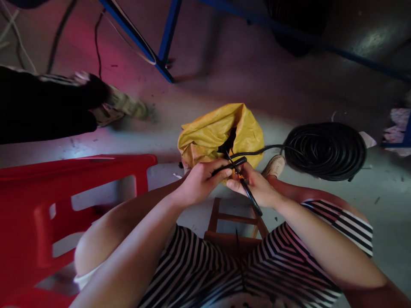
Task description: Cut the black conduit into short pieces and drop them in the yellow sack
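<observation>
My left hand is closed around a black ribbed piece, which looks like corrugated tubing or a cable sleeve. In my right hand is a pair of scissors with dark handles and some orange near the middle. Their thin blades point up and away, crossing the ribbed piece. Fingers hide part of both. Just beyond the hands, a yellow bag stands on the floor with a dark opening. A black cable runs from a large coil on the right toward the hands, over the bag.
A red plastic stool stands close on the left. Below the hands is a small wooden stool. Another person's shoe and dark trouser leg show at left. Blue metal frame bars and loose cables lie farther off.
</observation>
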A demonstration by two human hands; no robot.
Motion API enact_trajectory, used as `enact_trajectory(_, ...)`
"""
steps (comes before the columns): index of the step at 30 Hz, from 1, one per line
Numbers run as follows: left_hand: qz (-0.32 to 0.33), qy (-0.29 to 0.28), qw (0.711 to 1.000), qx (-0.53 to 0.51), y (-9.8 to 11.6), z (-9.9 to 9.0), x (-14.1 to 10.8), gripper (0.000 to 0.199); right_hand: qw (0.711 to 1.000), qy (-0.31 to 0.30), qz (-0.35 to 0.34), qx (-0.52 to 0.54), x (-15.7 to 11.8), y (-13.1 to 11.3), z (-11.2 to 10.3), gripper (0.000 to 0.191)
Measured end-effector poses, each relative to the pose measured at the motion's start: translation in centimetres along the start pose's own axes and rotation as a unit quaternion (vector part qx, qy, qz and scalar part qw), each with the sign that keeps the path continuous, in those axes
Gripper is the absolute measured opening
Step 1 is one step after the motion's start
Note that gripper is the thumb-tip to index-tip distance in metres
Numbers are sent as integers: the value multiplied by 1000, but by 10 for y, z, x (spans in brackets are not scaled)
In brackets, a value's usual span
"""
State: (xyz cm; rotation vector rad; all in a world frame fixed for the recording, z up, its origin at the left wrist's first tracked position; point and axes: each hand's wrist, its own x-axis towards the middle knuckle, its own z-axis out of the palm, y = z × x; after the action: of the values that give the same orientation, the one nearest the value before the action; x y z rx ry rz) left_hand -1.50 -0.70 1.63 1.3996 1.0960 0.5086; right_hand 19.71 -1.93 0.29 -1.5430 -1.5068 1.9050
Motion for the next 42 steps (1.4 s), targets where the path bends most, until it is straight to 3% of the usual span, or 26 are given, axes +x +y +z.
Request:
enact_trajectory(4, -14, 9, 1000, -10, -1, -3, -1, 26, 998, 1, 38, -47, 2, -4, 3, 56)
enact_trajectory(13, -98, 28, 988, -116, -9, -6, -3, 33, 997, 50, 20, -48, 9, 11, 10, 61)
enact_trajectory(22, -103, 19, 989, -105, -36, -4, -2, 39, 997, 32, 63, -18, 17, 25, 16, 67)
enact_trajectory(28, -95, 22, 991, -94, -40, -5, 0, 32, 996, 34, 73, 46, 22, 36, 22, 64)
enact_trajectory(32, -83, 39, 995, -27, -37, 2, -1, 21, 994, 60, 40, 86, 24, 25, 18, 60)
enact_trajectory(35, -65, 44, 996, 40, -34, 16, -4, 33, 992, 69, 3, 110, 24, 9, 13, 57)
enact_trajectory(38, -60, 10, 996, 67, -27, 24, -5, 40, 992, 46, 4, 117, 24, -4, 8, 52)
enact_trajectory(42, -37, -5, 999, 25, -16, 13, -4, 47, 993, 60, -13, 97, 22, -16, -3, 49)
